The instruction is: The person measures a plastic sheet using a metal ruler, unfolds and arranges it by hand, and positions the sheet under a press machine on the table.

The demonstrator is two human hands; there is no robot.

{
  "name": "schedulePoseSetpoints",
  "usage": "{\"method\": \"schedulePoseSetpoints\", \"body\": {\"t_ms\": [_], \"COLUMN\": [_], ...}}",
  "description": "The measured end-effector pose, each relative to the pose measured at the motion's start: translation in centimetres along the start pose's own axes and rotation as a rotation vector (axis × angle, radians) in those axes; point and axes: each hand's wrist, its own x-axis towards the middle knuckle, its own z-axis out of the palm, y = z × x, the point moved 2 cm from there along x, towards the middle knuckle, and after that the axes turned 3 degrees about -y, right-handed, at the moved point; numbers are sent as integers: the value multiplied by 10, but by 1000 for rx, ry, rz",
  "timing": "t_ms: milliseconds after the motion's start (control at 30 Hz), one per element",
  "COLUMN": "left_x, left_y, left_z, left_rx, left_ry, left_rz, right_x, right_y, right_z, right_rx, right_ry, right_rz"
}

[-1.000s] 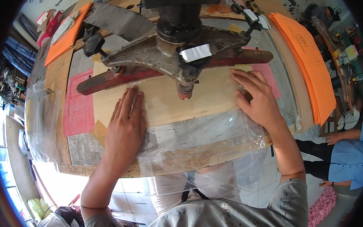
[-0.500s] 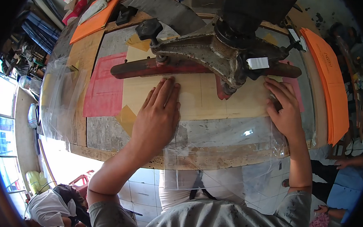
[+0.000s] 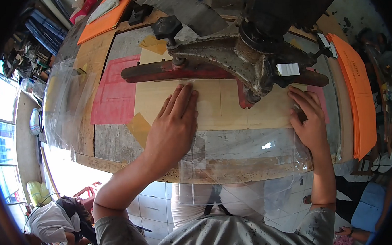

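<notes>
My left hand lies flat with fingers outstretched on a clear plastic sheet, over a pale yellow board. Its fingertips come close to a red-and-dark metal bar, part of a machine with a cast metal arm. Toward the right end of the bar, my right hand rests on the sheet near its edge, fingers bent and apart. The plastic drapes over the table's front edge. Where the sheet ends under the bar is hidden.
A black knob tops the arm. Orange sheets are stacked at right, and another orange stack lies back left. Loose clear plastic hangs at the table's left. One person bends at lower left; another is at lower right.
The view has shifted slightly, so the machine appears a little farther right. Both hands keep nearly the same places on the plastic sheet.
</notes>
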Motion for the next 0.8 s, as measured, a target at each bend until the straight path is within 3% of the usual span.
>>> {"method": "schedulePoseSetpoints", "body": {"t_ms": [800], "left_x": [-4], "left_y": [3], "left_z": [3], "left_rx": [58], "left_ry": [-17], "left_rz": [22], "right_x": [-2], "right_y": [1], "right_z": [1], "right_rx": [10], "right_ry": [-28], "right_rz": [20]}}
